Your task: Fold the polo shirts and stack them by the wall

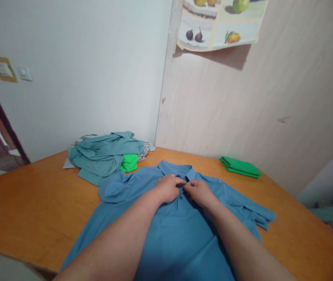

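A blue polo shirt (178,234) lies spread front up on the table, its collar (174,168) pointing away from me. Both hands meet at the button placket just below the collar. My left hand (169,188) pinches the placket from the left, thumb and index finger close together. From the right, my right hand (197,191) grips the other edge of the placket with curled fingers. A dark button (181,198) shows beneath them. The fingertips partly hide the cloth they hold.
A heap of crumpled grey-green clothes (104,152) with a bright green piece (129,162) lies at the back left. A folded green cloth (240,167) rests at the back right of the wooden table (37,195). Walls stand behind; a fruit poster (222,27) hangs there.
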`<state>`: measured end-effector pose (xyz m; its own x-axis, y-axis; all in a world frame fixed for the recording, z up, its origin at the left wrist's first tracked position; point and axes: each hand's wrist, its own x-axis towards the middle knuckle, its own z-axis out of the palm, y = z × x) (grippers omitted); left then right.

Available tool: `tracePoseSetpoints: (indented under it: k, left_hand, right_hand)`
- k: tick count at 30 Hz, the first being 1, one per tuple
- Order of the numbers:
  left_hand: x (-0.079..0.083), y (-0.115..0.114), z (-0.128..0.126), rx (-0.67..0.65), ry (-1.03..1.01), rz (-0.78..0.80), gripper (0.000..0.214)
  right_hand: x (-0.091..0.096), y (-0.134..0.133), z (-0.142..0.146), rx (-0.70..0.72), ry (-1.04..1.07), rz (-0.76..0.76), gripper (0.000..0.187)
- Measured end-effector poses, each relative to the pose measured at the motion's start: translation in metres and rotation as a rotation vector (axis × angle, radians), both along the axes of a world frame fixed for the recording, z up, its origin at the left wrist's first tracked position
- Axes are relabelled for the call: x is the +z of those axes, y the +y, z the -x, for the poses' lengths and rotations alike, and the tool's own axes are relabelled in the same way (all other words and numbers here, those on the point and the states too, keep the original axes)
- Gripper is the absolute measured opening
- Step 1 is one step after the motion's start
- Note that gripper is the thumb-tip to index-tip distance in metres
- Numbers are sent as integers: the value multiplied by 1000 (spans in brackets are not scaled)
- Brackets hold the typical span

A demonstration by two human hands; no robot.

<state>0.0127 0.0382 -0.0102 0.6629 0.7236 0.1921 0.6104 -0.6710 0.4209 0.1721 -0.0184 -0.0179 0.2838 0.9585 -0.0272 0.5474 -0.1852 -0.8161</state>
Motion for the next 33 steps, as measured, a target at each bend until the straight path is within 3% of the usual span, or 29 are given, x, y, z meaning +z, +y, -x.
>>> tracePoseSetpoints:
  k: [8, 15, 25, 33]
  left_hand:
    - [0, 0, -5, 123, -11, -4, 22]
    - [4, -5, -10, 254, 22, 18, 16]
    - [8, -12, -12, 259, 42, 20, 16]
    - [7, -3, -10, 221, -32, 78, 20]
  right_hand:
    - [-7, 2, -2, 1, 89, -18, 8]
    - [-5, -1, -3, 22, 119, -56, 9]
    - [-5, -2, -3, 44, 132, -87, 12]
    - [-4, -4, -4, 53, 155, -104, 13]
